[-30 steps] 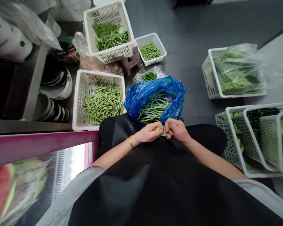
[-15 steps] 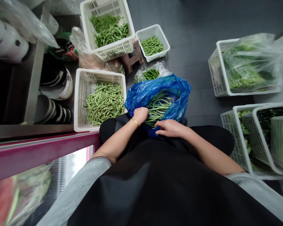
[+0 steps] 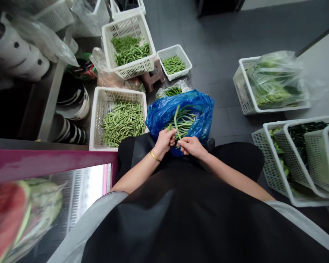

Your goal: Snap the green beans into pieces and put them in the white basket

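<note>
My left hand (image 3: 165,142), with a gold bangle at the wrist, is closed, and a short end of green bean sticks up from its fist. One long green bean (image 3: 176,118) stands up between my hands, its lower part pinched by the fingers of both. My right hand (image 3: 192,147) is closed at the lower end of that bean. Beneath and beyond them, an open blue plastic bag (image 3: 160,112) holds more long green beans (image 3: 188,116). To the left is a white basket (image 3: 95,122) of short cut bean pieces (image 3: 124,125).
Beyond the bag lie a clear bag of green pods (image 3: 173,90) and a small white basket (image 3: 182,76) of beans. A larger basket (image 3: 137,70) rests on a brown stool (image 3: 152,77). Vegetable baskets (image 3: 246,96) line the right; a pink-edged glass cabinet (image 3: 52,164) is close on my left.
A long bean has come up out of the blue bag and is now held between both hands. My right hand has closed and moved nearer my left. The camera view has shifted slightly.
</note>
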`<state>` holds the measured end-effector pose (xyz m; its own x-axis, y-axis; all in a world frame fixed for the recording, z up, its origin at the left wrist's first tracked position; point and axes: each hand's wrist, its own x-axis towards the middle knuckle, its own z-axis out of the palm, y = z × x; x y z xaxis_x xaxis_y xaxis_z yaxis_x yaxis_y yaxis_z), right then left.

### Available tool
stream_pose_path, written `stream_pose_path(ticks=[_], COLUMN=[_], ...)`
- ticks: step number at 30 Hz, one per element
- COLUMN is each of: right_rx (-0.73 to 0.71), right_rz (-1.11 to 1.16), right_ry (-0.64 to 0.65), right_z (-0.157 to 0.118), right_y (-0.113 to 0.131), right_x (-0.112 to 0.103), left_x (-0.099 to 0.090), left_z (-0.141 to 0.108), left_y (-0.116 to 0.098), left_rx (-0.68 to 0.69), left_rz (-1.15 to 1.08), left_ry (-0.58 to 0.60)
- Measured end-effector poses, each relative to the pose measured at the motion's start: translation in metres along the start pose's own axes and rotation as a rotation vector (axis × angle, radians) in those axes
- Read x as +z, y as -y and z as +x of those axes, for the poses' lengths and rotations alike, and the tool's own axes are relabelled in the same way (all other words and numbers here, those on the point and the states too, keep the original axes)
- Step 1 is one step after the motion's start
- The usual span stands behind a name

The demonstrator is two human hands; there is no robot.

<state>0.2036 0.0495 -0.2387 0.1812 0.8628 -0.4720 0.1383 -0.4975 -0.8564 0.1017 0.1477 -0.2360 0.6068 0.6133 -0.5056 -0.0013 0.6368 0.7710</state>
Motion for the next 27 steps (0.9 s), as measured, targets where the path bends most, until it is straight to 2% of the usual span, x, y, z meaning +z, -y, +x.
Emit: stream_pose_path(ticks=[4, 6, 8, 11, 12, 13, 15, 16, 17, 19, 21, 23, 25, 27], right_rx=[-0.192, -0.255, -0.271, -0.214, -0.182, -0.146, -0.057, -0.014, 0.012, -0.033, -0.178, -0.316, -0.365, -0.339], right_rz=[-0.501, -0.575, -0.387, 0.078, 0.173, 0.203, 0.113, 0.049, 0.01, 0.051, 0.17, 0.246, 0.28, 0.318], right_ry=[-0.131, -0.189, -0.266, -0.351, -0.295, -0.176, 0.145, 0.251, 0.278, 0.119, -0.097, -0.242, -0.325, -0.354], right_z=[-0.017, -0.027, -0.036, -0.049, -0.053, -0.056, -0.06, -0.059, -0.058, -0.051, -0.043, -0.037, -0.034, -0.034], right_y=[0.0, 0.003, 0.008, 0.017, 0.018, 0.019, 0.018, 0.017, 0.016, 0.018, 0.026, 0.036, 0.041, 0.038], right_x=[0.0, -0.002, -0.008, -0.025, -0.032, -0.039, -0.052, -0.058, -0.062, -0.068, -0.07, -0.066, -0.055, -0.038], left_x=[0.006, 0.008, 0.011, 0.012, 0.011, 0.009, 0.003, 0.0, -0.002, -0.004, -0.003, 0.0, 0.003, 0.003], left_z=[-0.009, -0.012, -0.014, -0.017, -0.018, -0.019, -0.021, -0.022, -0.023, -0.025, -0.028, -0.031, -0.034, -0.033], left_y=[0.003, 0.005, 0.007, 0.009, 0.008, 0.006, 0.003, 0.001, 0.0, 0.0, 0.002, 0.003, -0.001, -0.009], left_rx=[0.017, 0.034, 0.048, 0.048, 0.027, -0.009, -0.111, -0.161, -0.201, -0.254, -0.294, -0.321, -0.284, -0.156], left_rz=[-0.017, -0.015, -0.044, -0.113, -0.138, -0.161, -0.196, -0.208, -0.215, -0.208, -0.175, -0.15, -0.18, -0.269], left_ry=[0.044, 0.044, 0.054, 0.092, 0.128, 0.185, 0.349, 0.436, 0.511, 0.618, 0.685, 0.697, 0.603, 0.41])
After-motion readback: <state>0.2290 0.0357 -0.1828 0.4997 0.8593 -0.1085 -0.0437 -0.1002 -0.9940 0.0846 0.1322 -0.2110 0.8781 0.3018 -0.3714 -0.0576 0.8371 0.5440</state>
